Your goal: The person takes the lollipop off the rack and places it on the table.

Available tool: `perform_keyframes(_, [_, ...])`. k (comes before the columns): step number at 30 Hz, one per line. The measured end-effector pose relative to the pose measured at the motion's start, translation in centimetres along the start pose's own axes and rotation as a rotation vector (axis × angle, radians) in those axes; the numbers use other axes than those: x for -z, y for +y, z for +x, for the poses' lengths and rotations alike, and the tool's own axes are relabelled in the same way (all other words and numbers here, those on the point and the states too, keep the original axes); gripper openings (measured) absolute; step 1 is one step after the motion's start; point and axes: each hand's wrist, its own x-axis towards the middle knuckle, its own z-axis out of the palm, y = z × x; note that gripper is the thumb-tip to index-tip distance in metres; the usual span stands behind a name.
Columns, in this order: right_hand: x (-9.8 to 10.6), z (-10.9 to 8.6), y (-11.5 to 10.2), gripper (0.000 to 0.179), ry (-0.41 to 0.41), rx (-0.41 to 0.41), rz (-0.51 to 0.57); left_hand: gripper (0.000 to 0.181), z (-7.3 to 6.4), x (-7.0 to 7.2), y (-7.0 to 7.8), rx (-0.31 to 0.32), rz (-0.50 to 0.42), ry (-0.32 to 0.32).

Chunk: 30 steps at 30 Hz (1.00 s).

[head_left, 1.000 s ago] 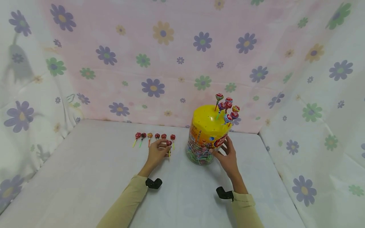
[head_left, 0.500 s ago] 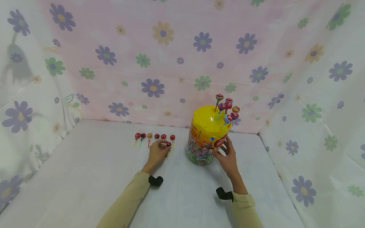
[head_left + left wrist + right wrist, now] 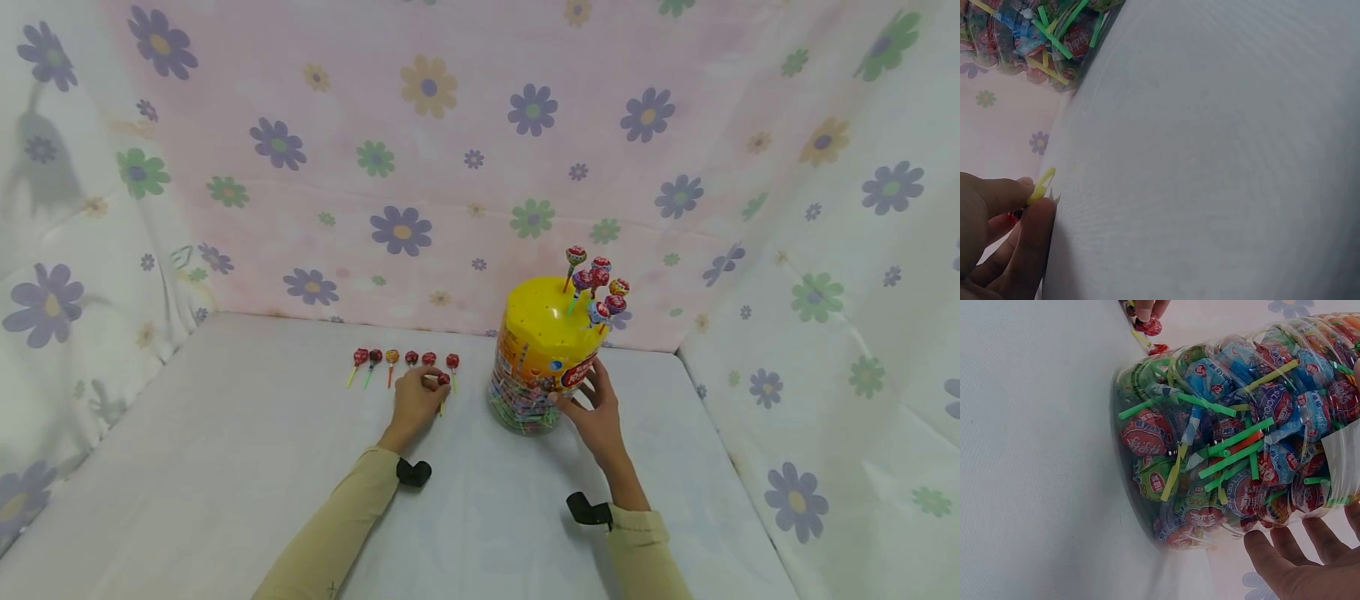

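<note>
My left hand [image 3: 412,404] pinches a lollipop [image 3: 444,379] with a dark red wrapper, low over the table beside the right end of a row of lollipops. In the left wrist view its yellow stick [image 3: 1041,187] pokes out between thumb and fingers. The right hand [image 3: 600,421] holds the right side of a big clear candy jar [image 3: 517,367], thumb toward me and fingers around the far side. Wrapped lollipops [image 3: 1210,437] fill the jar's lower part. Several more lollipops [image 3: 598,279] stand upright in the right part of its yellow lid [image 3: 540,308].
Several lollipops [image 3: 392,357] lie in a row on the white tablecloth [image 3: 247,450], heads toward the back and sticks toward me. A flowered pink curtain [image 3: 315,208] hangs behind the table, with pale flowered cloth on both sides.
My left wrist and forearm have shifted a little to the right and forward. The pinched lollipop has come slightly lower. My right hand and the jar stay put.
</note>
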Motion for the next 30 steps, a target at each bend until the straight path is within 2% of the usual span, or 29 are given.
perform_keyframes(12, [-0.2, 0.0, 0.1, 0.094, 0.005, 0.005, -0.008, 0.032, -0.6, 0.3, 0.4, 0.013, 0.011, -0.043])
perform_keyframes(23, [-0.1, -0.3, -0.2, 0.093, -0.001, 0.007, 0.002, 0.039, -1.3, 1.2, 0.5, -0.002, -0.020, -0.044])
perform_keyframes(30, [-0.1, -0.4, -0.4, 0.093, -0.013, 0.019, 0.011, 0.040, -1.4, 1.8, 1.5, -0.068, -0.097, -0.061])
